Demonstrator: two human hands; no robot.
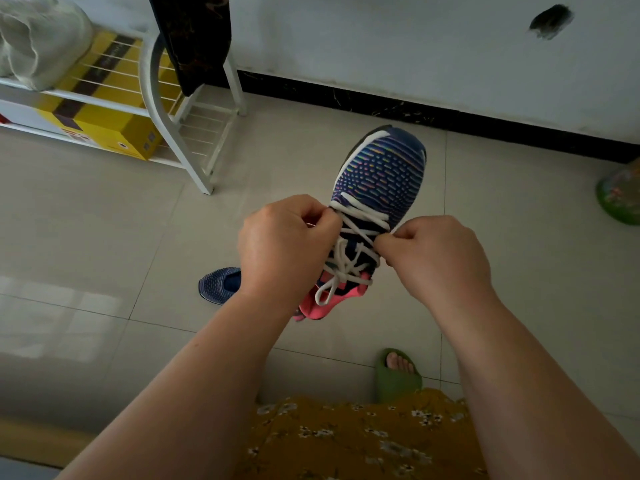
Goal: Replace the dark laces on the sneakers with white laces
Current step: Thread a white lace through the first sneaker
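Both arms extended — left hand (289, 245) and right hand (438, 254) with fingers curled, pinching.

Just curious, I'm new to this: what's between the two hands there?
In the head view, the sneaker's white laces cross between the left hand and the right hand, each pinching the lace at its side.

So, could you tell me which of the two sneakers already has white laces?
The sneaker held up between both hands shows the white lace; the sneaker on the floor is mostly hidden.

Both forearms bare, no sleeves. Mustard-yellow garment (363, 441) with small white floral print over lap. Green open-toe slipper (396, 375) on one foot, toes showing.
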